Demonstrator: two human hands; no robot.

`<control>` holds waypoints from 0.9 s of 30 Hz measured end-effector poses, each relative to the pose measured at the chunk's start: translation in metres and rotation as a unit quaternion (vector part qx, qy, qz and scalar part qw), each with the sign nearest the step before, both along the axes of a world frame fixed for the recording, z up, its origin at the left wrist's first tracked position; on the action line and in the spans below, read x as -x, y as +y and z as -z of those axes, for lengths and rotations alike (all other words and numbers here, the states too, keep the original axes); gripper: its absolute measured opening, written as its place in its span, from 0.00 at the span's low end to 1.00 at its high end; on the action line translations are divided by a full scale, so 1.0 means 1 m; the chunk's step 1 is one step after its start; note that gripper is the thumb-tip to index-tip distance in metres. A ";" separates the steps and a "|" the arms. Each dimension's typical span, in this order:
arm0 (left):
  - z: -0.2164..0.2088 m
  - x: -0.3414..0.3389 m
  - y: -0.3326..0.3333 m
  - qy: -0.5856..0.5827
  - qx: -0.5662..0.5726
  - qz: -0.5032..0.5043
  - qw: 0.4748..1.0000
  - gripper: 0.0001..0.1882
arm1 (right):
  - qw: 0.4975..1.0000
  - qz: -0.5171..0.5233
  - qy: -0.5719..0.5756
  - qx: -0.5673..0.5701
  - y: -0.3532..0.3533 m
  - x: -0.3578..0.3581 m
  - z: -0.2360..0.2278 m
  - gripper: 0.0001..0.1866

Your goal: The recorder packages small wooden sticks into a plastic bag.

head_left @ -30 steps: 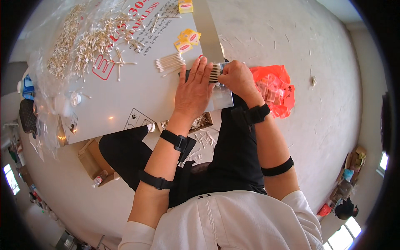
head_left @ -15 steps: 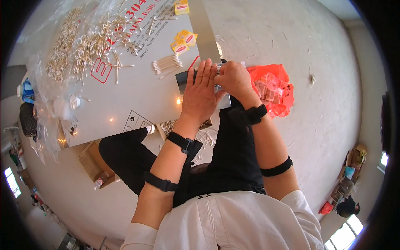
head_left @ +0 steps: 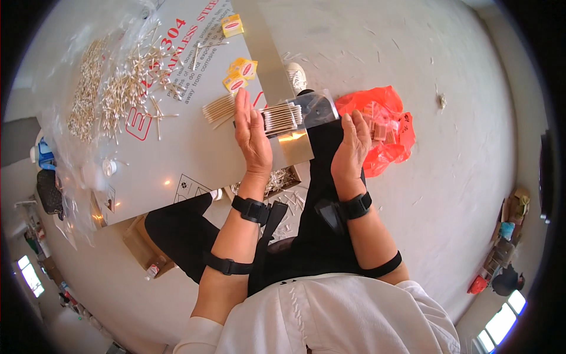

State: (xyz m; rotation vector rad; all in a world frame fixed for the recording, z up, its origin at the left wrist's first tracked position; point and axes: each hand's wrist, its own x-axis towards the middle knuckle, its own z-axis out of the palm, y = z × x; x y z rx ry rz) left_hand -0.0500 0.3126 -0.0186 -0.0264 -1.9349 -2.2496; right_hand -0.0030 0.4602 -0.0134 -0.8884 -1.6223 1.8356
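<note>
Head view caught the left hand (head_left: 252, 138) flat and upright against the end of a bundle of cotton swabs (head_left: 282, 117), and the right hand (head_left: 351, 150) flat too, at the far end of the clear plastic pouch (head_left: 315, 110) around them; neither hand clenched, both just pressed inward. Bundle and pouch sat above the table's near edge. Just behind the left hand lay a loose sheaf of swabs (head_left: 218, 108), then two small yellow boxes with red labels (head_left: 240, 74), a third (head_left: 232, 25) farther up. Big red lettering ran across the grey table sheet (head_left: 177, 147). Left, clear plastic (head_left: 71, 88) held heaps of swabs. Right, on the floor, a red bag (head_left: 386, 127) held small packets.
</note>
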 end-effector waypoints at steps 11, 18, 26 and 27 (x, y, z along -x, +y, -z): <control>0.006 -0.006 0.003 0.007 -0.021 -0.011 1.000 0.36 | 0.910 -0.160 0.007 0.382 -0.007 0.033 0.033 0.12; 0.007 -0.006 0.014 0.000 0.019 -0.026 0.999 0.38 | 0.941 -0.142 0.012 0.308 -0.021 0.039 0.037 0.09; 0.009 -0.001 0.027 0.016 0.000 -0.029 0.999 0.38 | 0.942 -0.153 0.011 0.299 -0.016 0.037 0.038 0.08; 0.008 -0.001 0.025 0.016 -0.008 -0.037 0.999 0.39 | 0.927 -0.151 0.006 0.342 -0.015 0.037 0.032 0.07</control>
